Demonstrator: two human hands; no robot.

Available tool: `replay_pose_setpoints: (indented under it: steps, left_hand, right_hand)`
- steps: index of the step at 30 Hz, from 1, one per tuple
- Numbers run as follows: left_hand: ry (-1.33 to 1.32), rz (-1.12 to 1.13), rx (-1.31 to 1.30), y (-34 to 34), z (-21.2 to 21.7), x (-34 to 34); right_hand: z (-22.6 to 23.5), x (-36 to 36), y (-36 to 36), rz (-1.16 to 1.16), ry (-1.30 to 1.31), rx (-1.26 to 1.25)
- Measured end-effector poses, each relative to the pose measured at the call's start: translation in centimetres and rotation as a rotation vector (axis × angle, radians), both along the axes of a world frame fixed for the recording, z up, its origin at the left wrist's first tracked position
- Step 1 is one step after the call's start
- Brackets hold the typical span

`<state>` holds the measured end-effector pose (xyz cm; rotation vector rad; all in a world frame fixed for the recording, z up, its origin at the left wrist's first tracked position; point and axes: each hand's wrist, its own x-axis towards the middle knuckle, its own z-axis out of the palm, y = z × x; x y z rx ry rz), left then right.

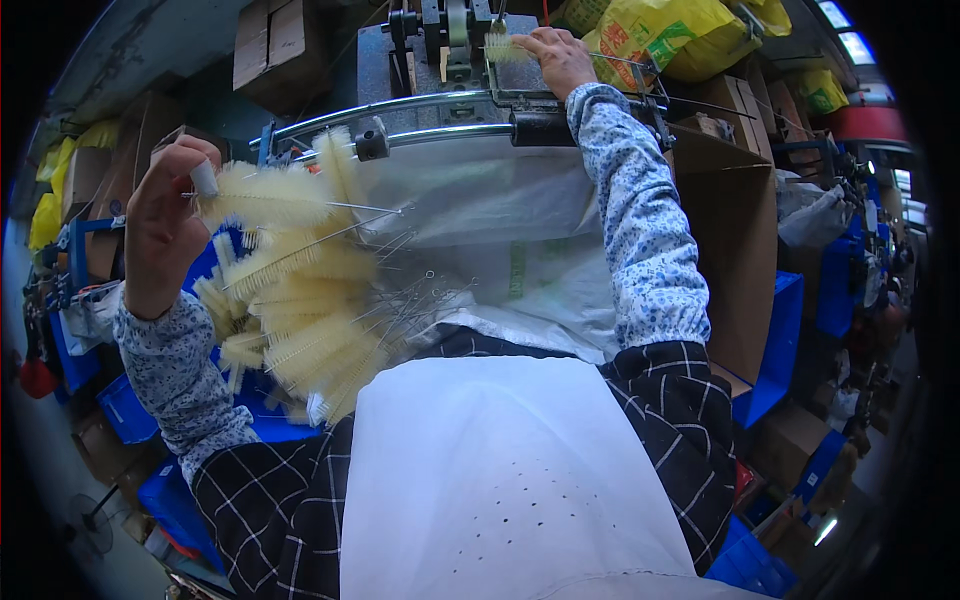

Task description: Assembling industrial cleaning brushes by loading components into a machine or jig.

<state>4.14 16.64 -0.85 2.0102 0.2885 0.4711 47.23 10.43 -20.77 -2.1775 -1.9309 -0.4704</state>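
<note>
My left hand [165, 225] is raised at the left, its fingers curled round the end of a bottle brush [268, 195] with cream bristles; a white wrap covers one fingertip. The brush's thin wire stem points right. Below it lies a heap of similar brushes [320, 290], their looped wire stems lying over a pale plastic sheet [560, 270]. At the far side, my right hand [560, 60] is closed on a second cream brush [508, 47] beside a metal machine [455, 65]. The grip of its fingertips is partly hidden.
Two curved-looking metal rails [430, 133] cross in front of the machine. An open cardboard box [725, 240] stands beside my right arm, with a blue bin [775, 345] next to it. Yellow bags [690, 35] sit at the far right, another carton [280, 50] at the far left.
</note>
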Motion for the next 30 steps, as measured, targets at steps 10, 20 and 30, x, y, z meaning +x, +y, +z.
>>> replay_pose_setpoints:
  steps: [10, 20, 30]
  left_hand:
    - [-0.079, 0.103, -0.064, -0.7, -0.5, -0.8]
    - [-0.154, 0.063, -0.159, -1.7, 0.0, -0.2]
    - [-0.126, 0.066, -0.199, -2.1, -0.1, -1.2]
  right_hand:
    - [2.6, -0.3, -5.6, -0.454, 0.114, -0.050]
    - [1.7, -2.4, -3.9, -0.389, 0.341, 0.087]
    - [2.5, -8.9, -0.5, -0.402, 0.359, 0.057]
